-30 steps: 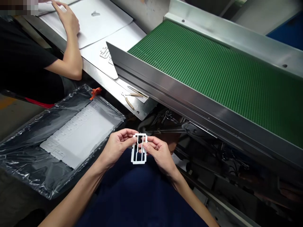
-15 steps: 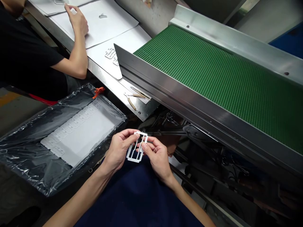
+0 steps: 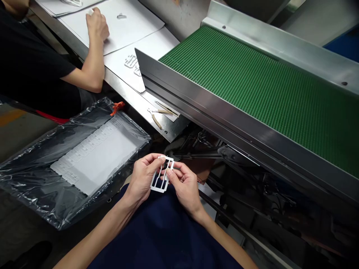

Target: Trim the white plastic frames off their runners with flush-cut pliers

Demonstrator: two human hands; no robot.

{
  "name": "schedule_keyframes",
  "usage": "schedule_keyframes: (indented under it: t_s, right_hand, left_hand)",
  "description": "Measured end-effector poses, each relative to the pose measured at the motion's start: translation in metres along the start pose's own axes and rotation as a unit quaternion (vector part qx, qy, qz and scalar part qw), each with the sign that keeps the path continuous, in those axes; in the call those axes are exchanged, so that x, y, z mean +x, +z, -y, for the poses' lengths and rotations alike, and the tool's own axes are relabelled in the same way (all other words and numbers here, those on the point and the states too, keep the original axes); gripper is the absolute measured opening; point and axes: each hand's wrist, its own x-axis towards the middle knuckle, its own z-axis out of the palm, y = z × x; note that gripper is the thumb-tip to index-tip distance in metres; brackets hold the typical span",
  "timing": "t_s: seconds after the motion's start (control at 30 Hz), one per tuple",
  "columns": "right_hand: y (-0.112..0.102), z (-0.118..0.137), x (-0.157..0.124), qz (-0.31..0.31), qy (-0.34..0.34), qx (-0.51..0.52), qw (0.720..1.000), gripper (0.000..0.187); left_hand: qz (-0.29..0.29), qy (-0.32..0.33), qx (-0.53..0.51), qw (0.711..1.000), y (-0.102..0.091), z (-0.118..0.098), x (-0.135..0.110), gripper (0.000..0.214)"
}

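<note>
Between my two hands is a white plastic frame [image 3: 159,189], a flat rectangle with long slots and thin inner bars. My left hand [image 3: 141,175] pinches its upper left edge between thumb and fingers. On the opposite side, my right hand [image 3: 187,186] grips the frame's right edge, the thumb lying on its front face. The frame is tilted and held above my dark blue clothing [image 3: 165,231]. Some of the fingers are hidden behind it.
A plastic-lined bin [image 3: 30,190] at left holds a white sheet [image 3: 103,157] and rows of thin parts. Side cutters [image 3: 155,118] and tweezers [image 3: 165,107] lie on the metal table corner. A green conveyor belt [image 3: 252,93] runs at right. A co-worker's hand [image 3: 97,26] is over white paper [image 3: 137,22].
The co-worker's hand has shifted slightly right and its wrist has turned. My hands and the white frame stay almost in place. The view has moved a little.
</note>
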Motion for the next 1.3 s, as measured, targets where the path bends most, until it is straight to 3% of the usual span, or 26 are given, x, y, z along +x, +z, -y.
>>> schedule_keyframes:
  t_s: [0.77,0.93,1.07,1.3]
  right_hand:
    - [0.003,-0.001,0.001,-0.008,0.004,-0.010,1.000,0.025]
    - [-0.002,-0.007,0.020,-0.010,-0.002,0.015,1.000,0.027]
    - [-0.010,-0.012,0.045,-0.001,-0.023,-0.028,0.999,0.036]
    - [-0.023,-0.018,0.058,-0.060,0.000,-0.097,0.993,0.041]
  left_hand:
    - [0.001,-0.008,-0.010,1.000,-0.005,0.001,0.003,0.014]
    - [0.058,-0.023,-0.010,0.998,-0.010,0.002,0.005,0.018]
    - [0.094,-0.030,-0.052,0.994,-0.018,0.005,0.015,0.024]
    - [0.036,-0.035,-0.127,0.991,-0.029,0.002,0.032,0.026]
